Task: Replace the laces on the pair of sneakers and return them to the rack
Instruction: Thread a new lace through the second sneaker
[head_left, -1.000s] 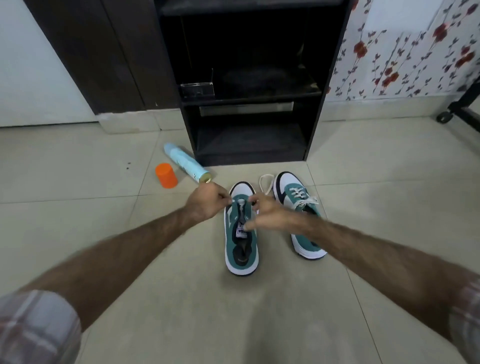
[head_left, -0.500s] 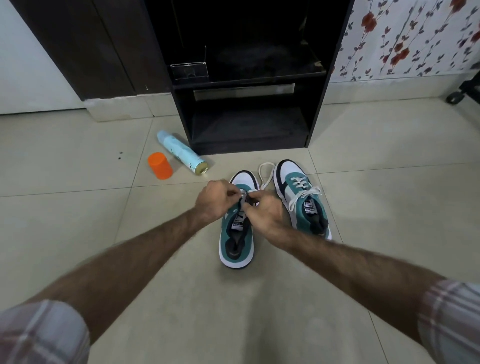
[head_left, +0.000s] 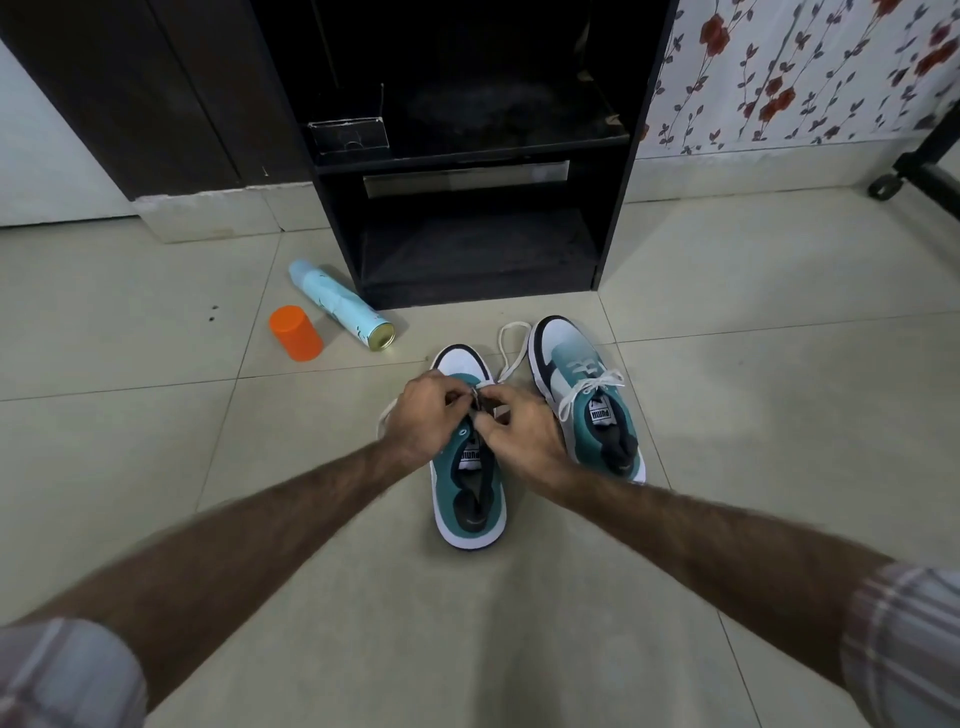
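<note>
Left hand (head_left: 423, 413): grip pinching the lace (head_left: 511, 345) over the left sneaker (head_left: 467, 483), frame centre.
Right hand (head_left: 519, 428): fingers curled, pinching the same lace just beside the left hand.
Right sneaker (head_left: 587, 400): laced, on the floor right of centre.
Rack (head_left: 467, 156): top centre.
Can (head_left: 340, 304), orange cap (head_left: 294, 332): left of rack.

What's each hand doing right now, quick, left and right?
Left hand: fingers curled, pinching the white lace at the left sneaker.
Right hand: fingers curled, pinching the same lace at the eyelets.
</note>
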